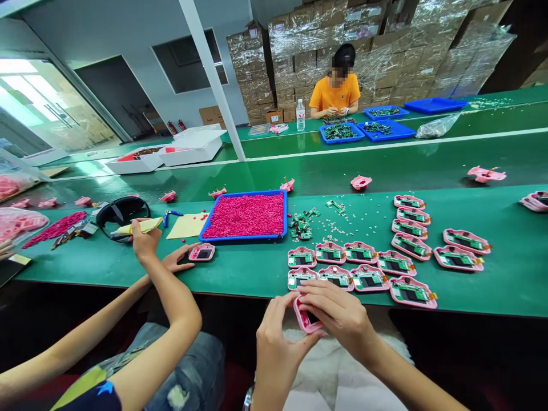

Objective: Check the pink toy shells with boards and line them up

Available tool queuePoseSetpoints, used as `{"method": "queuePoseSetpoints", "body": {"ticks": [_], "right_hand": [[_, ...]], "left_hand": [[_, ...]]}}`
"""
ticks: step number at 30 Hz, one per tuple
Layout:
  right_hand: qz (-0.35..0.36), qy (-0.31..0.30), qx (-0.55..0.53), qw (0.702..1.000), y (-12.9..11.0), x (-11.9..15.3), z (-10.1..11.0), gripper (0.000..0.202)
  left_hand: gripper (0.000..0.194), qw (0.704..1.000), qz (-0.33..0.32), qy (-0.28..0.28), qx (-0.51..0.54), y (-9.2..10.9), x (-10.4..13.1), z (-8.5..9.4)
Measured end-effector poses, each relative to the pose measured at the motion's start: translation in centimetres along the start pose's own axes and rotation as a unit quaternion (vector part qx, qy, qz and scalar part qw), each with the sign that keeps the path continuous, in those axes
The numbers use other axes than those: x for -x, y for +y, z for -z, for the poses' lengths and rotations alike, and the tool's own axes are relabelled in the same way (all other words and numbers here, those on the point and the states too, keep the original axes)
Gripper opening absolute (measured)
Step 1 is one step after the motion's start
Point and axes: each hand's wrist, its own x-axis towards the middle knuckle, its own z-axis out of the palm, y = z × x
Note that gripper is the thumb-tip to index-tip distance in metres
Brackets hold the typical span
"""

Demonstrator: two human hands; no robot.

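Just in front of the table edge, a pink plastic device shell (303, 321) with a dark window is held between both my hands. My left hand (278, 334) grips its left side with thumb and fingers. Across its top and right side lie the fingers of my right hand (336, 311), hiding part of the shell. Directly beyond my hands, pink shells fitted with green circuit boards (369, 278) lie in rows on the green table (248, 274). Several more such shells (458, 258) lie to the right.
A blue tray of small pink-red pieces (244, 216) stands ahead, beside loose green boards (303, 224). At left, a co-worker's hand (145, 237) holds something yellow; their other touches a pink shell (202, 252). Pink parts (361, 182) line the belt. Another person (335, 91) sits opposite.
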Motion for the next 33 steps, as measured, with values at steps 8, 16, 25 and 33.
{"method": "queuePoseSetpoints", "body": {"ticks": [8, 16, 25, 33], "right_hand": [[0.005, -0.019, 0.006, 1.000, 0.3, 0.3, 0.0, 0.015], [0.017, -0.051, 0.015, 0.998, 0.1, -0.1, 0.6, 0.013], [0.020, -0.065, 0.022, 0.997, 0.4, -0.1, 0.8, 0.011], [0.040, -0.056, 0.042, 0.997, 0.3, -0.2, 0.8, 0.013]], "left_hand": [[0.042, 0.995, -0.076, 0.053, -0.020, 0.6, 0.2, -0.2], [0.045, 0.990, -0.120, 0.066, -0.027, 1.9, 0.0, -0.2], [0.049, 0.992, -0.109, 0.061, -0.035, 1.5, 0.5, -0.7], [0.049, 0.993, -0.099, 0.062, -0.035, 1.5, 0.5, -0.9]]}}
